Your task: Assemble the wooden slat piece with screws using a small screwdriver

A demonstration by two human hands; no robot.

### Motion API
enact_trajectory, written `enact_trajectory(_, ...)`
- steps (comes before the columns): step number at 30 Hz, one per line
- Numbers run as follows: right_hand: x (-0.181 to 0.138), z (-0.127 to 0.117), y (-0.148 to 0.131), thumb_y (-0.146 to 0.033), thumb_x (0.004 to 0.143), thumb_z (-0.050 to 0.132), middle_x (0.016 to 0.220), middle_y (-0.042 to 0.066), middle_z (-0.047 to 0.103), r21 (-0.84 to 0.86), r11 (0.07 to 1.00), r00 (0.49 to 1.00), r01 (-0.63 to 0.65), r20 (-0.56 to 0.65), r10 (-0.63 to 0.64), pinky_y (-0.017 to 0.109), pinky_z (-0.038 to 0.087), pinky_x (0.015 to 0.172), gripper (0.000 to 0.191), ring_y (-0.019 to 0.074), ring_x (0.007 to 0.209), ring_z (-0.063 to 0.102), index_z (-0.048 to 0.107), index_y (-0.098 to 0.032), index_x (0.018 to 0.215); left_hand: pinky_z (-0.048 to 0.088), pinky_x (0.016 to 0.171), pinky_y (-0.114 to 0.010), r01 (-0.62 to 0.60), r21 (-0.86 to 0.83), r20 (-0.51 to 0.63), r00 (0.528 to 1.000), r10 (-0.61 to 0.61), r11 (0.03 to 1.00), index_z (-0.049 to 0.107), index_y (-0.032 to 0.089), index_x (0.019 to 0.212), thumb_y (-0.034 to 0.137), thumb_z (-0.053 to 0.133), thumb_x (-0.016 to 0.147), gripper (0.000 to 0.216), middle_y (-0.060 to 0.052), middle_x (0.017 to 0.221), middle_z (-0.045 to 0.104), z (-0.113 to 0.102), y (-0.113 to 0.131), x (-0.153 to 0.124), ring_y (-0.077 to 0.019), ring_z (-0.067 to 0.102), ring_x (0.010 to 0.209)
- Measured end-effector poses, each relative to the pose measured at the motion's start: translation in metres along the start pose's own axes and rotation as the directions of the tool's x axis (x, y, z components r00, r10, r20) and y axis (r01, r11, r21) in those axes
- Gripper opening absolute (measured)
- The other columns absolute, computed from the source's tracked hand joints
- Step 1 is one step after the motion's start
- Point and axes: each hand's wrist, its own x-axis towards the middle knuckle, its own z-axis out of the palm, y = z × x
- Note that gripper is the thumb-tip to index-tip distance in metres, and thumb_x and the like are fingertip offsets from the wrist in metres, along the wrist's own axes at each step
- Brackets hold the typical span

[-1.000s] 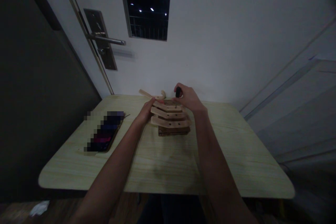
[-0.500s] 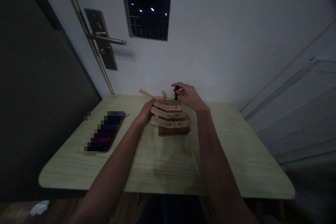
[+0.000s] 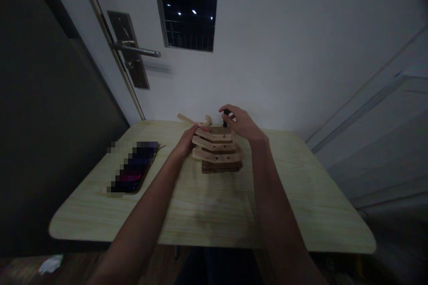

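A dark wooden base (image 3: 221, 166) lies on the pale table (image 3: 207, 205), with three light wooden hook pieces (image 3: 216, 156) laid across it. My left hand (image 3: 186, 141) presses the left end of the farthest hook piece (image 3: 214, 136), fingers flat on it. My right hand (image 3: 241, 124) pinches a small black-handled screwdriver (image 3: 226, 116) that stands upright on that same piece, near its right end. A loose curved wooden hook (image 3: 195, 120) lies just behind the stack, by the wall.
A phone (image 3: 133, 171) lies on the table's left side. A white door with a metal lever handle (image 3: 135, 50) and a dark glass panel stands behind the table. Crumpled paper (image 3: 50, 263) is on the floor at lower left.
My right hand's fingers have shifted around the screwdriver handle, from wrapped over it to pinching it from the side. The left hand and the wooden pieces have stayed put.
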Motion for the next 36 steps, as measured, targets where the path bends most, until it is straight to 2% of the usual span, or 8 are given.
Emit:
enact_trajectory(3, -0.0017, -0.0030, -0.0041, -0.017, 0.090, 0.044, 0.103, 0.009, 0.068, 0.029, 1.000, 1.000, -0.004, 0.014, 0.004, 0.034, 0.048, 0.083, 0.023, 0.0194, 0.091, 0.062, 0.061, -0.019, 0.106, 0.051, 0.076, -0.034, 0.000, 0.019, -0.018, 1.000, 0.001, 1.000, 0.072, 0.012, 0.094, 0.063, 0.052, 0.082, 0.055, -0.010, 0.088, 0.076, 0.0020, 0.0031, -0.0027, -0.0247, 0.069, 0.081)
enact_trajectory(8, -0.0025, -0.0068, -0.0090, -0.018, 0.086, 0.050, 0.084, 0.002, 0.063, 0.064, 0.996, 0.998, -0.058, -0.011, 0.058, 0.028, 0.046, 0.070, 0.027, 0.0135, 0.069, 0.057, 0.062, -0.022, 0.110, 0.051, 0.077, -0.033, 0.005, -0.015, -0.018, 1.000, -0.005, 1.000, 0.072, 0.013, 0.092, 0.063, 0.056, 0.079, 0.054, -0.009, 0.084, 0.076, 0.0046, 0.0070, -0.0066, -0.0233, 0.069, 0.078)
enact_trajectory(12, -0.0001, -0.0061, -0.0064, -0.024, 0.083, 0.061, 0.066, -0.002, 0.054, 0.017, 0.998, 0.997, -0.066, -0.028, 0.066, 0.027, 0.041, 0.065, 0.006, 0.0122, 0.062, 0.049, 0.065, -0.020, 0.085, 0.051, 0.079, -0.034, 0.015, -0.018, -0.028, 0.999, -0.015, 1.000, 0.072, 0.011, 0.093, 0.063, 0.056, 0.079, 0.055, -0.010, 0.085, 0.075, 0.0068, 0.0090, -0.0090, -0.0251, 0.069, 0.082)
enact_trajectory(14, 0.0011, -0.0046, -0.0044, -0.029, 0.080, 0.067, 0.063, -0.002, 0.053, -0.032, 0.994, 0.992, -0.109, -0.063, 0.107, 0.027, 0.039, 0.062, 0.011, 0.0127, 0.060, 0.047, 0.064, -0.019, 0.077, 0.051, 0.079, -0.035, 0.017, -0.028, -0.035, 0.999, -0.018, 0.999, 0.071, 0.011, 0.093, 0.062, 0.056, 0.080, 0.055, -0.010, 0.083, 0.075, 0.0075, 0.0094, -0.0095, -0.0253, 0.069, 0.082)
enact_trajectory(19, 0.0001, -0.0022, -0.0015, -0.029, 0.086, 0.060, 0.088, 0.004, 0.066, -0.012, 0.997, 0.992, -0.071, -0.106, 0.070, 0.030, 0.046, 0.071, 0.012, 0.0151, 0.070, 0.055, 0.065, -0.021, 0.094, 0.051, 0.079, -0.035, 0.012, -0.023, -0.021, 1.000, -0.013, 1.000, 0.070, 0.012, 0.095, 0.064, 0.056, 0.079, 0.056, -0.009, 0.084, 0.075, 0.0068, 0.0088, -0.0095, -0.0251, 0.069, 0.082)
enact_trajectory(23, -0.0009, -0.0018, -0.0027, -0.016, 0.090, 0.045, 0.101, 0.007, 0.069, 0.034, 0.999, 0.999, 0.030, -0.024, -0.029, 0.034, 0.048, 0.087, 0.023, 0.0184, 0.092, 0.061, 0.066, -0.021, 0.100, 0.051, 0.078, -0.034, 0.014, -0.010, -0.028, 1.000, -0.014, 1.000, 0.071, 0.012, 0.094, 0.064, 0.056, 0.079, 0.056, -0.009, 0.087, 0.075, 0.0071, 0.0096, -0.0105, -0.0249, 0.069, 0.083)
enact_trajectory(29, -0.0006, -0.0019, -0.0039, -0.004, 0.081, 0.041, 0.116, 0.011, 0.066, 0.085, 0.995, 0.995, 0.045, 0.089, -0.052, 0.036, 0.044, 0.100, 0.041, 0.0190, 0.109, 0.060, 0.063, -0.018, 0.112, 0.051, 0.080, -0.035, 0.003, 0.048, -0.032, 0.999, -0.001, 0.999, 0.071, 0.013, 0.095, 0.065, 0.053, 0.079, 0.058, -0.009, 0.090, 0.076, 0.0048, 0.0078, -0.0080, -0.0261, 0.069, 0.086)
enact_trajectory(36, -0.0016, -0.0051, -0.0073, -0.015, 0.082, 0.058, 0.083, 0.000, 0.062, 0.101, 0.992, 0.997, -0.078, -0.005, 0.079, 0.028, 0.048, 0.070, 0.029, 0.0142, 0.070, 0.060, 0.061, -0.023, 0.109, 0.050, 0.079, -0.035, 0.010, 0.030, -0.012, 1.000, -0.009, 1.000, 0.072, 0.012, 0.097, 0.065, 0.054, 0.080, 0.059, -0.011, 0.088, 0.076, 0.0023, 0.0054, -0.0049, -0.0257, 0.069, 0.083)
